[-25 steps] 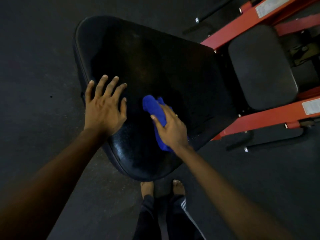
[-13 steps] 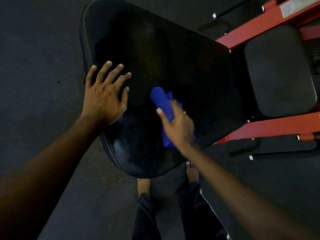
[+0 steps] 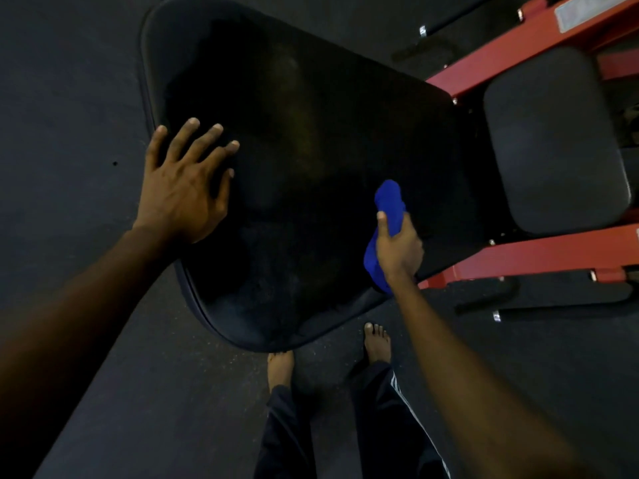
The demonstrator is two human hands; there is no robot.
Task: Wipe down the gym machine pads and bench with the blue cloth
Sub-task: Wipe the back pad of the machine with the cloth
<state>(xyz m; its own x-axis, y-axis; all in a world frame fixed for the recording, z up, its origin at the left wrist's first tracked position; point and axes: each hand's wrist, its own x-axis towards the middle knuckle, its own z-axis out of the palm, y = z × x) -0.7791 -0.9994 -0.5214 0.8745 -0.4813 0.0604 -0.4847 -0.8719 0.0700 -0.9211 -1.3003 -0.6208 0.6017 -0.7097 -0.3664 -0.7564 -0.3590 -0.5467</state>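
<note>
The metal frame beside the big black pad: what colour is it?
The metal frame is red. It shows best in the head view, on the right side.

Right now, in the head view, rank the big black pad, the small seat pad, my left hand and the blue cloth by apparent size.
1. big black pad
2. small seat pad
3. left hand
4. blue cloth, partly covered by the right hand, so less sure

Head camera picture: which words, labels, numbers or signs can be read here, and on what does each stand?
Pale label on the upper red bar: too blurred to read.
White label on the lower red bar, cut by the picture edge: unreadable.
Big black pad, small pad, blue cloth: no text visible.
</note>
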